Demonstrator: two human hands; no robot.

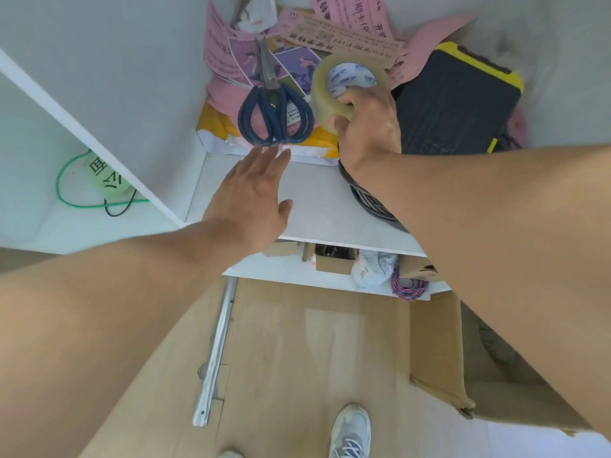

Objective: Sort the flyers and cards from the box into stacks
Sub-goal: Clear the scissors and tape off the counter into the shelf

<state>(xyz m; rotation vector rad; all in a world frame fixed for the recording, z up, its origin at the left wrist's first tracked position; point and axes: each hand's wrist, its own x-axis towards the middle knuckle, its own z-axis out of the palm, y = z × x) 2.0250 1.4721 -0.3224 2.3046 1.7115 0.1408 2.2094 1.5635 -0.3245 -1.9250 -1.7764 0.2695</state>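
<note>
Head view looked down: the right hand [367, 127] gripped the roll of clear packing tape [344, 84] atop the flyers [231, 51] piled at the shelf's [317, 200] back edge. The left hand [254, 193] hovered flat, fingers spread, near the blue-handled scissors [274, 110] lying on that pile. A cardboard box [439, 352] sat on the floor below.

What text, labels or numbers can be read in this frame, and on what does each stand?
"199": on the beige flyer at the back of the shelf; its other characters are upside down and too blurred to read.
Pink flyers: large printed characters, upside down, not legible.
Green tag: two large characters, rotated, not readable with confidence.
Scissors: small white label between the handles, too small.
Tape roll in the right hand: blue core print, blurred.
</note>
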